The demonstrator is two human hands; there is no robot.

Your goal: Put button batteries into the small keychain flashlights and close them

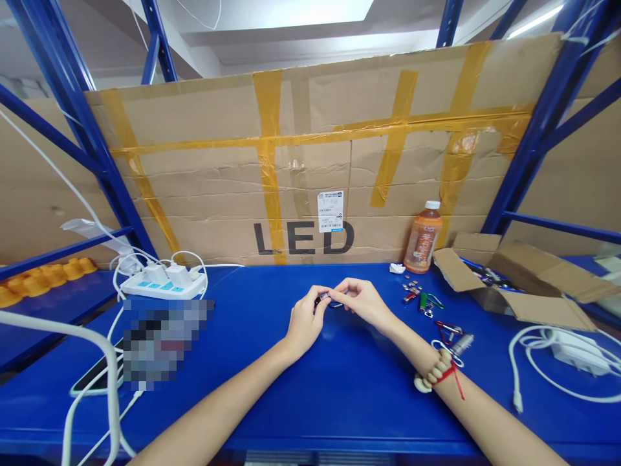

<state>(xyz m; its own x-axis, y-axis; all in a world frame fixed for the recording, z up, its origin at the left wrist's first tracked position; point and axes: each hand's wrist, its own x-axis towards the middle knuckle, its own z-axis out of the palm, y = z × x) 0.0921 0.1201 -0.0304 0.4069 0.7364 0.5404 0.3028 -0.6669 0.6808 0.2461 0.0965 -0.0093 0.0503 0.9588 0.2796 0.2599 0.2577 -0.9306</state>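
Note:
Over the middle of the blue table [272, 395], my left hand [305, 321] and my right hand [363, 301] meet, fingers pinched together on a small dark keychain light [324, 298] held between them. Both hands are closed on it, just above the table surface. A beaded bracelet with a red cord [435, 374] sits on my right wrist. To the right of my right hand lie several small keychain lights [423, 301] and tiny button cells [411, 282]. Another silver keychain light with a red clip [456, 338] lies by my right forearm.
An orange drink bottle [424, 237] stands at the back right beside an open cardboard box [514, 281]. A white power strip with plugs [162, 282] and cables sits at the left. A white charger and cable [575, 353] lie at the right. A taped cardboard wall [310, 168] closes the back.

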